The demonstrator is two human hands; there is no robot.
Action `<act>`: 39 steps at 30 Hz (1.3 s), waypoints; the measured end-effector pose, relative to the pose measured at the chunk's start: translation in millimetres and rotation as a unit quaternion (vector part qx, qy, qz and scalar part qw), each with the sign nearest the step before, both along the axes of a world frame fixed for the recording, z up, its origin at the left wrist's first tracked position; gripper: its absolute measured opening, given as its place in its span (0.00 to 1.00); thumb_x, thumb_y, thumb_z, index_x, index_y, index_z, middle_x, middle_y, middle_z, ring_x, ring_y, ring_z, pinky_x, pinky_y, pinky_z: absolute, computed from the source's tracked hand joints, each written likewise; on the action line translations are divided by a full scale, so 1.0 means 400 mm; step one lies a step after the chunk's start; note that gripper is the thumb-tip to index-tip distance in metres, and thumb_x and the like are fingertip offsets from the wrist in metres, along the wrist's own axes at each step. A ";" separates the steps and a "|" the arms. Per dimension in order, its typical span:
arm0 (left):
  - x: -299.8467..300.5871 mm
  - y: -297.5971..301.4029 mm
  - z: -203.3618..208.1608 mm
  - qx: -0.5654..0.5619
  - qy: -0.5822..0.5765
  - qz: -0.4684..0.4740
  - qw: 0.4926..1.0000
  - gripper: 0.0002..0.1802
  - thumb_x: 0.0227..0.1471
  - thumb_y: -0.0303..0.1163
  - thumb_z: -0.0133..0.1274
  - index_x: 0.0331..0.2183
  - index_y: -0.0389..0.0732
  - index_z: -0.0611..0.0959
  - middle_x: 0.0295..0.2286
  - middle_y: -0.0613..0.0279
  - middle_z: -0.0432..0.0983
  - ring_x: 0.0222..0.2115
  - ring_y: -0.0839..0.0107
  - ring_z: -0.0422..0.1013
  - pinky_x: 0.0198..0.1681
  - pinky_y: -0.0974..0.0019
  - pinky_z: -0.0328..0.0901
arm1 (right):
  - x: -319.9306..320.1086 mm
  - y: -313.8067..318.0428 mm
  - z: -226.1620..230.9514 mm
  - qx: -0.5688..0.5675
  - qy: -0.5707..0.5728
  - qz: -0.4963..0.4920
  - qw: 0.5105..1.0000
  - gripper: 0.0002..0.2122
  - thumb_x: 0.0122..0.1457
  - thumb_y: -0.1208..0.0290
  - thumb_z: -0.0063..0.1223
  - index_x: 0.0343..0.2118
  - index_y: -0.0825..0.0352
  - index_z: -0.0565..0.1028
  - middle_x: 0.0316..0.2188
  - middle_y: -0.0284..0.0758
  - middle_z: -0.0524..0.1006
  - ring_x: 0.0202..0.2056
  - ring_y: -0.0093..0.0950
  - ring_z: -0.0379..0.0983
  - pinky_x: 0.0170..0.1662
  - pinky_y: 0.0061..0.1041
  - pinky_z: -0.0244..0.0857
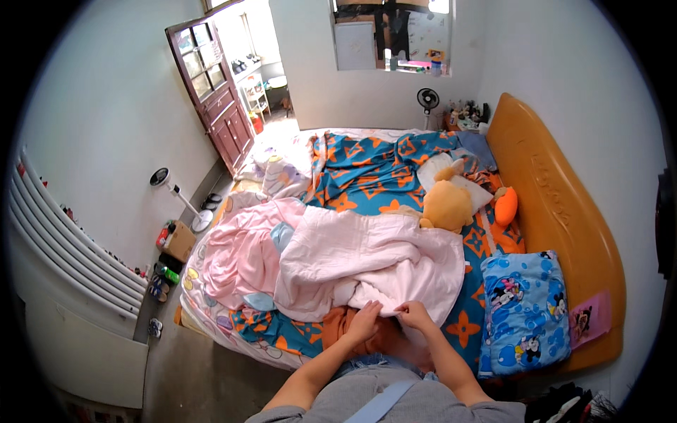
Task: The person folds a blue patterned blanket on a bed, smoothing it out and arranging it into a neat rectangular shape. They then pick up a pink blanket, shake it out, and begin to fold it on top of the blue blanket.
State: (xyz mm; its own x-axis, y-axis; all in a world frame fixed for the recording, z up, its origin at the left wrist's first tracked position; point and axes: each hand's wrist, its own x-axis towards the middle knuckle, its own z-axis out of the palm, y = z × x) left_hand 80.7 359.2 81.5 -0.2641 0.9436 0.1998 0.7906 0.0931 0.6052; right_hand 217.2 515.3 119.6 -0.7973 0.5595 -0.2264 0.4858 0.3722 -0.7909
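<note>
A pale pink quilt [352, 243] lies rumpled across the near middle of the bed. Its near edge is pinched by my left hand [365, 321] and, a short way to the right, by my right hand [415, 315]. Fingers of both hands are closed on the fabric. Below my left hand shows a rust-brown cloth [340, 326]. Left of the quilt spreads a bunched pink satiny cover [243, 247] with light blue parts. Beneath them is a teal and orange patterned sheet [370, 173].
A blue cartoon-print pillow [525, 310] lies at right by the wooden headboard [557, 211]. A yellow plush toy [448, 204] and an orange plush [505, 206] rest farther up. A white standing fan [180, 196] and a cardboard box [178, 241] stand left of the bed.
</note>
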 end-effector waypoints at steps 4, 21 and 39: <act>-0.046 0.008 -0.060 -0.015 -0.018 0.014 1.000 0.22 0.39 0.23 0.51 0.42 0.40 0.76 0.47 0.49 0.67 0.48 0.51 0.64 0.51 0.58 0.62 | 0.064 0.010 0.033 -0.053 0.012 0.003 0.999 0.09 0.47 0.77 0.54 0.33 0.67 0.80 0.18 0.31 0.76 0.21 0.16 0.69 0.25 0.18 0.63; -0.041 -0.059 0.047 -0.113 -0.035 -0.019 0.993 0.14 0.50 0.34 0.46 0.37 0.39 0.79 0.32 0.47 0.76 0.35 0.50 0.72 0.39 0.54 0.66 | 0.120 -0.035 0.030 0.063 0.097 -0.056 0.992 0.11 0.48 0.78 0.47 0.32 0.67 0.80 0.19 0.38 0.76 0.21 0.26 0.72 0.29 0.25 0.67; -0.026 0.024 0.208 0.003 -0.206 0.095 0.974 0.11 0.51 0.32 0.48 0.35 0.39 0.68 0.20 0.47 0.72 0.22 0.54 0.71 0.26 0.56 0.63 | 0.077 -0.224 0.195 0.326 0.068 0.106 0.937 0.41 0.43 0.63 0.61 0.60 0.68 0.54 0.61 0.41 0.54 0.61 0.35 0.49 0.59 0.44 0.41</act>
